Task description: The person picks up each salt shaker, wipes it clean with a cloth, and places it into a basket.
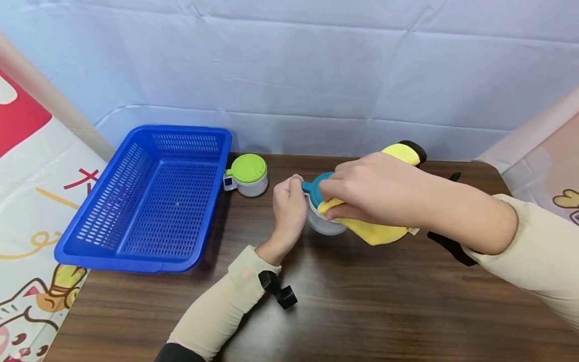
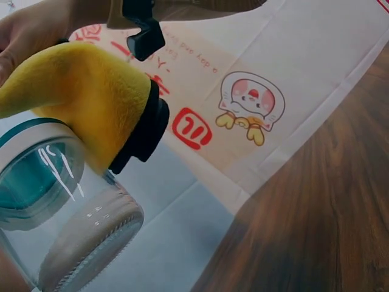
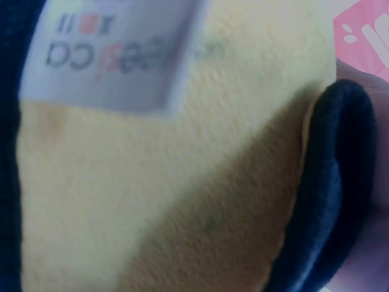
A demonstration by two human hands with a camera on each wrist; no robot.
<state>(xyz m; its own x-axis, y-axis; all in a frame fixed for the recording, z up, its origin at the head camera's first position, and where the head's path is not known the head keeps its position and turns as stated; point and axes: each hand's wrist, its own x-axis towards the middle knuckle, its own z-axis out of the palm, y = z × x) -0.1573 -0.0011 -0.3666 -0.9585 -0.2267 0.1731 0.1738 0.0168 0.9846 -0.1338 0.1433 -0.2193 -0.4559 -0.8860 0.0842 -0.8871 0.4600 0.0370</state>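
Close over the wooden table, my left hand (image 1: 289, 203) grips the handle side of a clear glass seasoning jar (image 1: 326, 226). The jar has a teal lid (image 1: 319, 188) with a tab pointing toward that hand. My right hand (image 1: 375, 188) pinches a yellow cloth (image 1: 377, 232) with dark edging against the lid's rim. In the left wrist view, the jar (image 2: 67, 201) appears tilted, with the cloth (image 2: 91, 91) draped beside its lid. The cloth (image 3: 152, 182) fills most of the right wrist view, along with its white tag (image 3: 115, 58).
A second jar with a green lid (image 1: 249, 168) stands left of my hands. Farther left is a blue plastic basket (image 1: 216, 206) with perforated sides. A pale cloth backdrop (image 1: 294, 75) hangs behind the wooden table (image 1: 384, 301).
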